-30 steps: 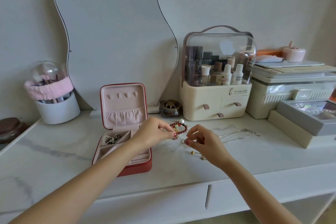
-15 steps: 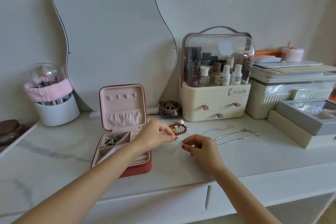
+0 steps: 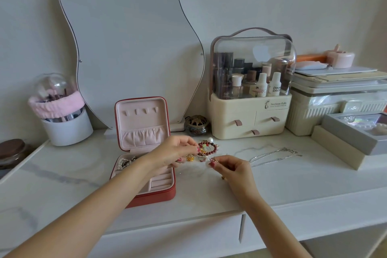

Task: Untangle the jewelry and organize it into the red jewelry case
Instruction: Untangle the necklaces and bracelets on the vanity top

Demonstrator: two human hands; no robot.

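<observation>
Red round-beaded bracelet (image 3: 207, 148) tangle pinched by left hand (image 3: 174, 151); right hand (image 3: 232, 166) pinches thin metal piece (image 3: 213, 159).

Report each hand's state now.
Left hand: pinching the tangled jewelry by the dark red beaded bracelet.
Right hand: pinching a small thin metal piece.

Two bare forearms entered from the frame's bottom edge, no sleeves visible up to the elbows. No watch, bracelet or ring seen on either wrist or on the fingers in view. Left hand (image 3: 174, 151) & right hand (image 3: 231, 166) both showed fingernails painted a dark pinkish-red, polish seen on thumb & fingertip nails. Nails looked short & rounded. Rest of the body was out of shot, head cam only.
</observation>
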